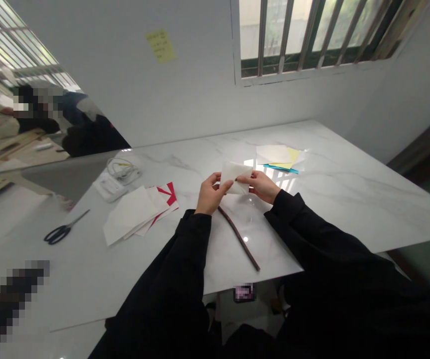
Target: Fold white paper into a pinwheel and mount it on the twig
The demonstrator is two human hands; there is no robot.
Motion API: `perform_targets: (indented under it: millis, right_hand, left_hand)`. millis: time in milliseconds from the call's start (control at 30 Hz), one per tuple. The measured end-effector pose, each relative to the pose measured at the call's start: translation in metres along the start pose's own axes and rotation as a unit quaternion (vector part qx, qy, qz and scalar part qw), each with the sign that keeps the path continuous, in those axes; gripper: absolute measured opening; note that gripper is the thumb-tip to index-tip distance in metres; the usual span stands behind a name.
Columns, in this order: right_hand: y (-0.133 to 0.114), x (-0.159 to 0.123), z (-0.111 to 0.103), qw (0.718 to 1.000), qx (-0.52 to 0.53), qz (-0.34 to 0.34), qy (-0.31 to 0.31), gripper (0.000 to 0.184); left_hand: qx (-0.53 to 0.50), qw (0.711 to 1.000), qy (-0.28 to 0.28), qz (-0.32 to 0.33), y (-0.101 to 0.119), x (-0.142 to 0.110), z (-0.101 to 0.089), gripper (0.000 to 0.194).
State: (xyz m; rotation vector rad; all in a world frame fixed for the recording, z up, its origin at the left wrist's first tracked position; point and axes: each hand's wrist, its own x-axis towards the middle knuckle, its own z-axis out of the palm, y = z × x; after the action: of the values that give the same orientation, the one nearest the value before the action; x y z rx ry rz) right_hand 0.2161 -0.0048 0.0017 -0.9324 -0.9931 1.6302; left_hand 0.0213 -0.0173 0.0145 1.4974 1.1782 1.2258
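Both my hands hold a small folded white paper [235, 177] just above the white marble table [349, 199]. My left hand [210, 193] pinches its left edge with thumb and fingers closed. My right hand [262, 185] pinches its right edge the same way. A thin dark brown stick [238, 238] lies on the table right below my hands, running toward the near edge.
A pile of white and red paper sheets [140, 212] lies to the left, with black scissors [62, 230] farther left. A coiled white cable and charger [117, 175] sit behind them. White, yellow and blue sheets [279, 156] lie behind my hands. Another person sits at far left.
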Motion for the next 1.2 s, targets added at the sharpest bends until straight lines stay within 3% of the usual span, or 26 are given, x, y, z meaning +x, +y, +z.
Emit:
perform_targets:
  millis: [167, 433, 800, 1200]
  right_hand:
    - [0.0017, -0.0022, 0.0001, 0.999, -0.014, -0.009, -0.036, 0.033]
    - [0.0016, -0.0064, 0.0052, 0.999, 0.002, -0.030, -0.033, 0.036]
    - [0.0056, -0.0005, 0.0016, 0.998, 0.017, -0.053, -0.038, 0.041]
    - [0.0016, -0.0029, 0.0022, 0.999, -0.004, -0.029, -0.026, 0.032]
  left_hand:
    - [-0.030, 0.999, -0.001, -0.014, -0.0035, -0.0005, 0.0006, 0.049]
    - [-0.080, 0.996, -0.024, 0.007, -0.0026, 0.0008, 0.0017, 0.054]
    - [-0.072, 0.996, -0.043, 0.011, -0.0034, -0.0004, 0.0063, 0.058]
    - [-0.049, 0.998, -0.042, 0.007, -0.0003, -0.0015, 0.0072, 0.059]
